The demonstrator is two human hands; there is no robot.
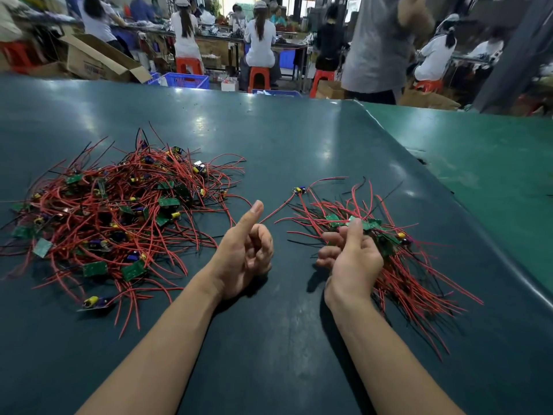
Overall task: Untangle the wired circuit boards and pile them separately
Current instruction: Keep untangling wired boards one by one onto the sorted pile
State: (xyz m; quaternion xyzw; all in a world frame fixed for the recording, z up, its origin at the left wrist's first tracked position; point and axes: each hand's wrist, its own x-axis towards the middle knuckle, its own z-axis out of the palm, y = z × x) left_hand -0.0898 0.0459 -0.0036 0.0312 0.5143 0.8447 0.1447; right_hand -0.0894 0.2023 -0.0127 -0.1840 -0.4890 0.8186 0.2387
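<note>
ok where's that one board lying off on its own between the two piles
In the head view, the lone board lies on the table right of centre, just beyond the upper left edge of the sorted pile, its red wire trailing toward the left hand.

Glossy smooth table [269, 139], red wires [119, 199] seemingly plastic-coated

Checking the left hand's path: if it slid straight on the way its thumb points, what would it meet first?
Probably the thin red wire just past the left hand, trailing from the small lone circuit board. Beyond that lies bare dark green table. Depth is uncertain.
</note>
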